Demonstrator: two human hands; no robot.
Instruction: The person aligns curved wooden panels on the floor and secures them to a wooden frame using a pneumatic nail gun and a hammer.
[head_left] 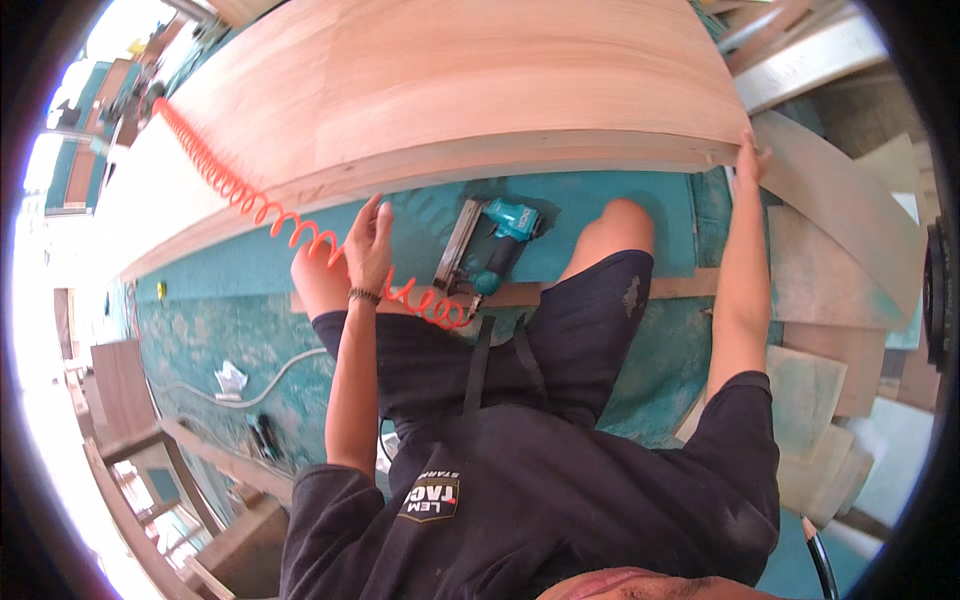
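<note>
A large pale plywood panel with a thick framed edge [470,85] lies across the far side in front of me. My right hand [750,163] is at its right near corner, fingers against the end and closed about it. My left hand [370,240] is raised just short of the panel's near edge, fingers stretched out and holding nothing I can see. An orange coiled air hose [235,190] runs from the far left, past my left wrist, to a teal and black nail gun [500,240]. The nail gun lies on the teal surface between my knees.
Thin wood sheets [830,270] are piled on the right, below a metal beam [815,65]. A pencil [818,555] shows at the lower right. On the left are a grey cable [270,385], a crumpled white scrap [230,378] and a wooden frame [130,510].
</note>
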